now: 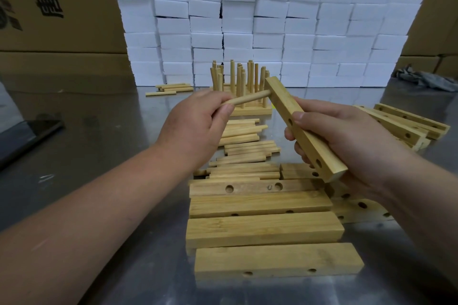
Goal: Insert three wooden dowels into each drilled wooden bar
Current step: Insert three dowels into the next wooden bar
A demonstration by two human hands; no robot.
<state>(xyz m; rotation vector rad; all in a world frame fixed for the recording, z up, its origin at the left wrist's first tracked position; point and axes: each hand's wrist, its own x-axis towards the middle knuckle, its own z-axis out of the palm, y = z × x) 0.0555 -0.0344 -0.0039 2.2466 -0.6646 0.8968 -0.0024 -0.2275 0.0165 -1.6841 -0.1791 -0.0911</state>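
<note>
My right hand (347, 136) grips a drilled wooden bar (301, 126), held slanted above the table with its holes facing left. My left hand (198, 126) pinches a wooden dowel (250, 98) whose far tip sits in the bar's top hole. Two lower holes in that bar show open. Loose dowels (243, 153) lie in a pile under my hands. Several drilled bars (262, 228) lie flat side by side at the near edge. Behind my hands stand finished bars with upright dowels (241, 82).
More drilled bars (406, 124) lie stacked at the right. A few dowels (173, 88) lie at the back left. A wall of white foam blocks (260, 20) stands behind. Cardboard boxes (57, 7) flank it. A dark phone (27, 136) lies at the left on the metal table (111, 131).
</note>
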